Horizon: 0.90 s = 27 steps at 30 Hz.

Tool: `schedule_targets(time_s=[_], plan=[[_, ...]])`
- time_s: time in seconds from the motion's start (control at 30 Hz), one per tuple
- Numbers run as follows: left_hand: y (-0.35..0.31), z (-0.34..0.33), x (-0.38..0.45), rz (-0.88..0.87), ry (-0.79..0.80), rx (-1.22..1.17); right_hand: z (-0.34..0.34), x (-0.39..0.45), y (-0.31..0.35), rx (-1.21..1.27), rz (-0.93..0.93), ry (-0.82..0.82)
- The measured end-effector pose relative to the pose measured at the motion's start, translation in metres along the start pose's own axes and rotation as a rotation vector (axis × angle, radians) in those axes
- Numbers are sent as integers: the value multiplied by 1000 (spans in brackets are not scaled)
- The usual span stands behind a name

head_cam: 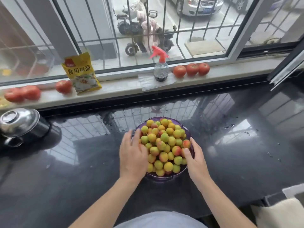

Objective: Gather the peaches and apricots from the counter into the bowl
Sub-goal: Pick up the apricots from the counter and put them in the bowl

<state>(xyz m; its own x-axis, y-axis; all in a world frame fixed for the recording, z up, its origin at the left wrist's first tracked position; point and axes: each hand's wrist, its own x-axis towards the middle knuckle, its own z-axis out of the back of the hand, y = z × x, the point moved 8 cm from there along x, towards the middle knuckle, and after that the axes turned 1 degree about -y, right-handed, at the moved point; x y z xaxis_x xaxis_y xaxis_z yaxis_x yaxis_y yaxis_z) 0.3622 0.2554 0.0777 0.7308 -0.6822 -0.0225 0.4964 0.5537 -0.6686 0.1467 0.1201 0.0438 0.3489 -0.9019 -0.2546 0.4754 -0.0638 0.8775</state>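
- We've got both hands flat and relaxed: left hand [133, 153] resting on the fruit [164, 145], right hand [195, 156] cupping the other side. Nothing pinched.
- Guessing that's to stop the heap rolling off.
- Fruit's all piled between our 2 palms, in the bowl [166, 177].
- Counter [82, 162] looks done, no strays.

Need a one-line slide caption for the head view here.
Both hands, left hand and right hand, rest on heaped fruit in a purple bowl on the dark counter.
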Motion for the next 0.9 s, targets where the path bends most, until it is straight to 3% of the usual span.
schedule_targets(time_s=[0.07,0.13,0.23,0.4,0.5,0.63,0.77,0.9], plan=[[-61,-23,-5,-401,64,199,3,-3,1,-19,29,-16],[-75,-58,0,-528,198,405,3,-5,3,-62,47,7],[-63,-67,10,-487,210,466,12,-2,0,-90,44,13],[-28,-32,-14,-374,68,113,16,7,-5,-83,13,34],[-10,-24,-22,-185,69,-69,8,7,-4,-103,10,22],[20,-16,-24,178,-50,-309,3,6,-2,-78,-23,5],[27,-26,-22,148,-29,-261,5,4,-2,-65,-20,-26],[21,-32,-14,39,14,-122,2,-12,15,-309,128,-61]])
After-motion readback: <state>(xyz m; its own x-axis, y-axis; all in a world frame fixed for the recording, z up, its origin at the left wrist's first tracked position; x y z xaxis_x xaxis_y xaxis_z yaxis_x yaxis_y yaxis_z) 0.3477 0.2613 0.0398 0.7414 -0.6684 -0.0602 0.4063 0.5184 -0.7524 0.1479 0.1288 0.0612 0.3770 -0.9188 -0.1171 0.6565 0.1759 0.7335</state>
